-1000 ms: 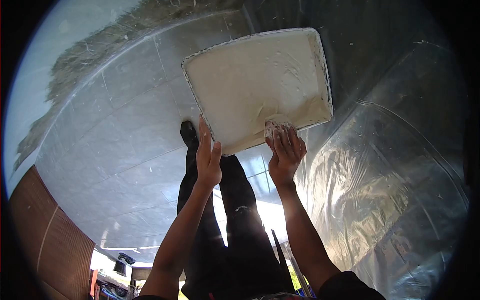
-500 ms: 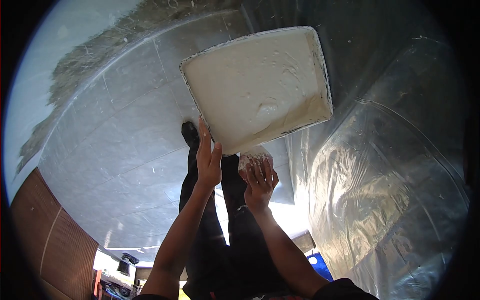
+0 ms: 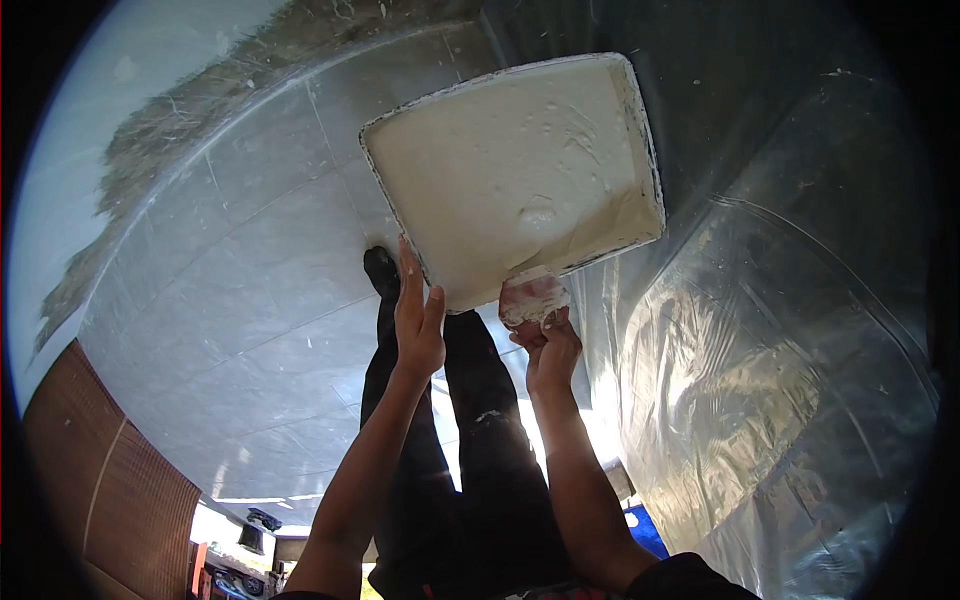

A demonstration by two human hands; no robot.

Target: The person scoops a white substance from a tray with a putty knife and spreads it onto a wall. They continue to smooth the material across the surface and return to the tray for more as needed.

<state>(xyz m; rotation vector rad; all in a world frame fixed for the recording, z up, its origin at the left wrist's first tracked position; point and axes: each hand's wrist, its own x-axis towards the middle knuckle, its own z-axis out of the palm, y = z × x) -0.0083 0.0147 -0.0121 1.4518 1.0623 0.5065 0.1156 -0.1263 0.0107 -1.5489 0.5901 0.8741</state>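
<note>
A large tub (image 3: 394, 207) with a white-crusted rim is filled with smooth off-white paste (image 3: 500, 170), slightly lumpy toward its right side. My left hand (image 3: 416, 325) lies flat along the tub's near left side, fingers stretched and thumb apart near the corner. My right hand (image 3: 551, 350) grips a small pinkish, rounded piece (image 3: 533, 298) smeared with the same paste. Its upper edge is right at the tub's near rim. I cannot tell exactly what kind of tool this piece is.
Grey tiled floor (image 3: 250, 260) spreads to the left, below a partly coated wall (image 3: 70, 150). Crumpled clear plastic sheeting (image 3: 720, 380) hangs along the right. A brown slatted panel (image 3: 130, 480) is at lower left. My dark-trousered legs (image 3: 490, 440) are below the tub.
My right hand has moved up and to the right and turned, bringing the smeared piece to the tub's near rim. My left hand and the tub have barely moved.
</note>
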